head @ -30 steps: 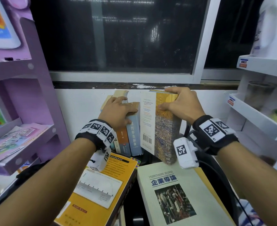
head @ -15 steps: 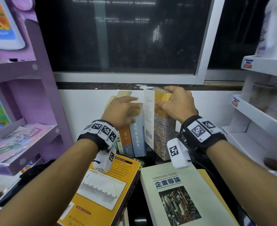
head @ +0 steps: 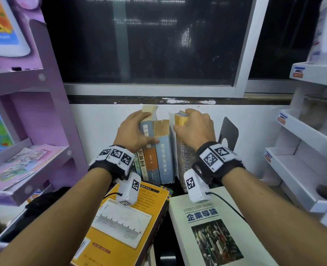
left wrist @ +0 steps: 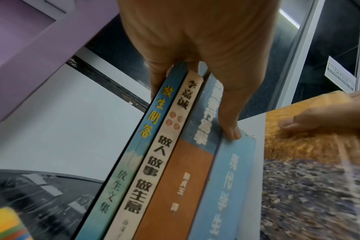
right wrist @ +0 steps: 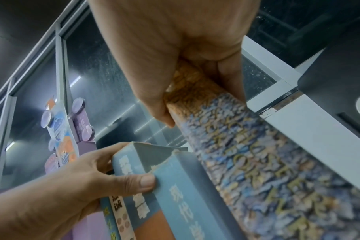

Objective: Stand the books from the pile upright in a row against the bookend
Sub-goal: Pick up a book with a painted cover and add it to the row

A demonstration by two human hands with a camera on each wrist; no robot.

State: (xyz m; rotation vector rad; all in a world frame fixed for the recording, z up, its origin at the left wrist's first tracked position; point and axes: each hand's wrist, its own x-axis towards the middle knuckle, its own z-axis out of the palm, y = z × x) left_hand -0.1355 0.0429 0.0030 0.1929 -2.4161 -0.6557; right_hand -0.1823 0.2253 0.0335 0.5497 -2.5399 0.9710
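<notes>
Left hand (head: 134,131) grips the tops of four upright books (head: 155,154) standing in a row, thumb across the spines, fingers over the far side. Right hand (head: 195,129) clasps the top of a thick patterned book (head: 185,160), upright just right of the row, a narrow gap between. Black bookend (head: 229,131) stands near, right of that book; contact cannot be judged. Two books remain flat in front: an orange book (head: 124,223) and a pale green book (head: 214,227).
</notes>
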